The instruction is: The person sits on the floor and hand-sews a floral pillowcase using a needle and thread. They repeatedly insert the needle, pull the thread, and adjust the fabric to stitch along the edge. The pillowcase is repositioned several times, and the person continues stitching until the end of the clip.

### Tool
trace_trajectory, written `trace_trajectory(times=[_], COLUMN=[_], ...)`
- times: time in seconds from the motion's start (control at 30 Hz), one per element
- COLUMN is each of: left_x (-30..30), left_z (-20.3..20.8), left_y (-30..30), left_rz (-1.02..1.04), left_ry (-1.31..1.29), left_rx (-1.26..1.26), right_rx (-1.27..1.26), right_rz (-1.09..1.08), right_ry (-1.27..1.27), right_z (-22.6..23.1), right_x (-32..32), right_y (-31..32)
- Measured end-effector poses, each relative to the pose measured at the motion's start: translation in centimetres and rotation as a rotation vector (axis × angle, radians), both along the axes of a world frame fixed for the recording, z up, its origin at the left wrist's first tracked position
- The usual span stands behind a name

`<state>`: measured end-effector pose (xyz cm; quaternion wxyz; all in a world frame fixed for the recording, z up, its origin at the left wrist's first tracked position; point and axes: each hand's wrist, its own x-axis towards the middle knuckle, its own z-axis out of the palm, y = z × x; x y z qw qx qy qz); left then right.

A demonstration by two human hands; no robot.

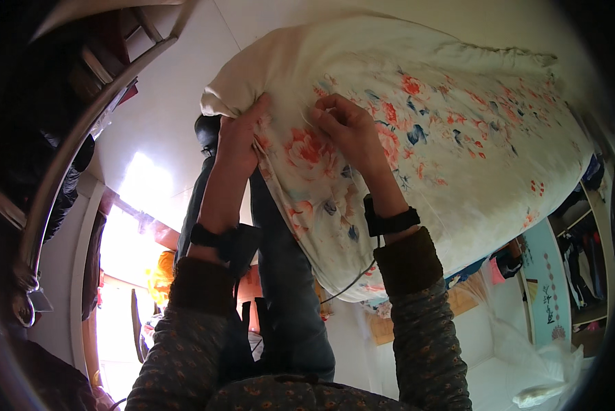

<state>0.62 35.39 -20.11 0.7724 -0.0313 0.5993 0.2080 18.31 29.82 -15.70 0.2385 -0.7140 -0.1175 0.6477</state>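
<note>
White cloth, red and blue flowers: the cover (451, 185) lay partly across the right leg (290, 294), its bulk spreading to the right. Left hand (242, 133) grasped the left edge, just below the upper-left corner; most fingers hidden. Right hand (352, 130) curled over the print near that edge, thumb and forefinger close together; could not tell whether the tips closed on anything. Main risk, as judged: slippage. The bulk was heavy-looking and lopsided, and could drag the edge from the left grasp; the pale floor (184, 75) would probably catch it. Loose creases beside the left hand might bunch and trap a fold. The cable (354, 282) from the right wrist strap (391, 220) ran down over the lower edge; a long reach could snag it.
</note>
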Motion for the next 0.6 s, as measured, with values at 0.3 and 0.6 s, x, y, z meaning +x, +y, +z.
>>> trace_trajectory(times=[0.3, 0.6], left_x=[0.8, 1.6], left_z=[0.6, 0.8], left_y=[0.1, -0.4], left_rz=[-0.025, -0.434], left_ry=[0.077, 0.378], left_rx=[0.07, 0.33], right_rx=[-0.003, 0.05], right_rz=[0.18, 0.193], right_ry=[-0.098, -0.129], right_z=[-0.8, -2.0], right_x=[0.5, -0.6], right_y=[-2.3, -1.3])
